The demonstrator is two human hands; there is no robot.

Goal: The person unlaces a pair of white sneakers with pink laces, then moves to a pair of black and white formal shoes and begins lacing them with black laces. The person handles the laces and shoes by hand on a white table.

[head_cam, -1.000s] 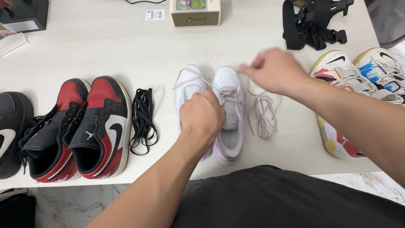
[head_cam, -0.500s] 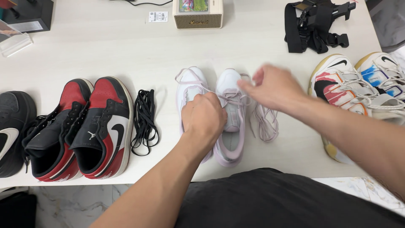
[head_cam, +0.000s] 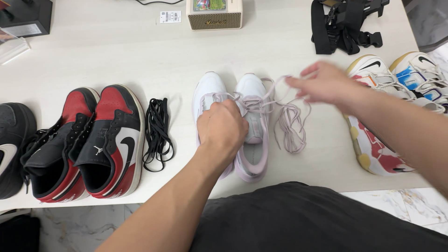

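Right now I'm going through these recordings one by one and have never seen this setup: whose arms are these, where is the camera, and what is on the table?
There is no machine here. A person wears a camera on the head, looking down at their own two bare arms and a white table. The left hand presses on a pair of pale pink shoes. The right hand pinches a pink lace that runs from those shoes. A loose bundle of pink lace lies beside them. To the left are red and black shoes and black laces; to the right, colourful shoes. At the back sit a small speaker and black straps.
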